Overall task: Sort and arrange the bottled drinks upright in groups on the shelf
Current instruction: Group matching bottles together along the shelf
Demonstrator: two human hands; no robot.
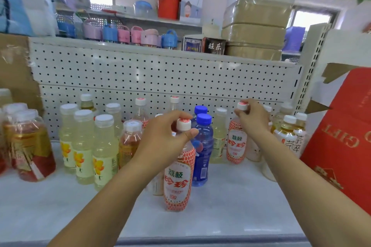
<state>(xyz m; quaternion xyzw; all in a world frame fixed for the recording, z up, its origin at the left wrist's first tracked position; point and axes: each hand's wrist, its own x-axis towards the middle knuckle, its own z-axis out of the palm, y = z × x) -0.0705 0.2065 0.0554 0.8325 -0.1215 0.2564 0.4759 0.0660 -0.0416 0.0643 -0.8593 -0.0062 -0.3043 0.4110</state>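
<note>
Bottled drinks [104,152] stand upright on a white shelf [230,206] before pegboard [140,70]

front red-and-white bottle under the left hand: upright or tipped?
Upright. The red-and-white labelled plastic bottle stands base-down on the white shelf, its white cap on top, pinched by the left hand.

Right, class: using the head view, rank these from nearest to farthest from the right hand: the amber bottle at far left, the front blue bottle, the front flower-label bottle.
1. Front blue bottle, just left of the right hand, which pinches the rear red-patterned bottle by its cap.
2. Front flower-label bottle, left of centre.
3. Amber bottle, far left.
</note>
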